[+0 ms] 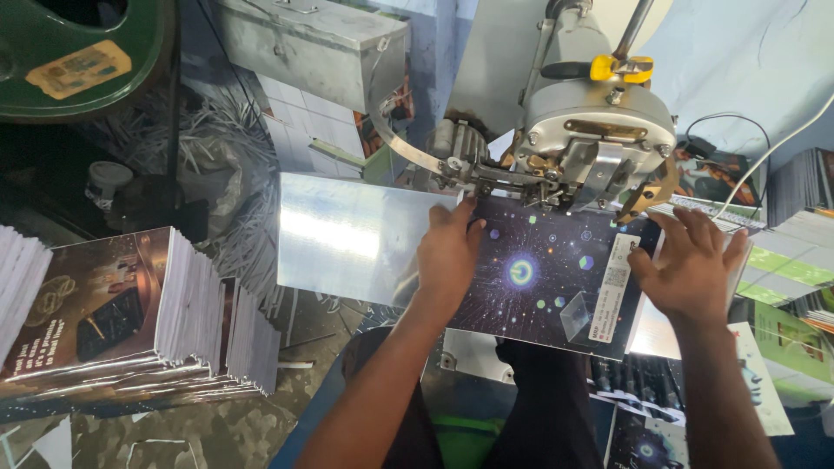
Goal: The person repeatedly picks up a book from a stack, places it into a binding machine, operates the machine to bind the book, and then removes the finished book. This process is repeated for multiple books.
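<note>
Dark star-printed booklet (543, 278) lies flat between both hands, under the stitching machine head (599, 130); long axis runs hand to hand. Left hand (447, 252) presses its near-left edge, fingers flat, not clenched. Right hand (691, 265) rests spread on its right edge. Both equally near. Stitch point hidden behind the head; booklet's far edge obscured.

A white rectangular label (612, 287) lies on the dark starry cover; a yellow sticker (78, 68) sits top left.
</note>
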